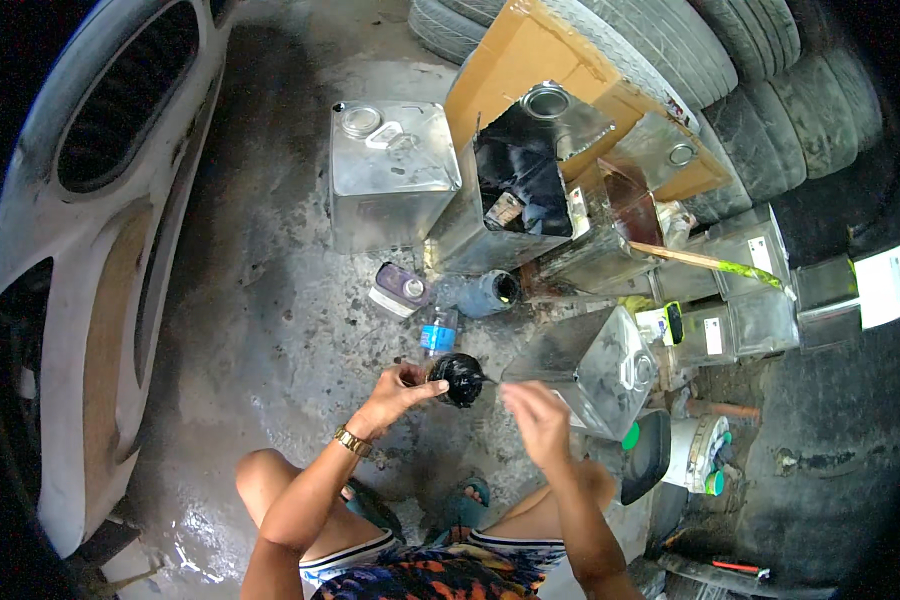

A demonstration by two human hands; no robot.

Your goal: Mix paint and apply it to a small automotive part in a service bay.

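My left hand [395, 393], with a gold-coloured watch at its wrist, grips a small round container [460, 380] by its left side. Glossy black, paint-like matter fills or coats it. To its right, my right hand [538, 418] pinches a thin dark stick [491, 380], whose far end meets the black matter. How deep the stick reaches is hidden. Just beyond the container is a clear plastic bottle [438, 336] with a blue label. Behind that lie a bluish bottle [488, 293] with a dark mouth and a small purple-and-white can [400, 289].
Large metal tins [395, 175] stand ahead; an open one [515, 180] holds black material. Another tin [590, 370] is beside my right hand. Tyres [660, 50] and cardboard [530, 60] are at the back right. A grey car bumper [100, 270] stands left. A white bucket [695, 450] sits right.
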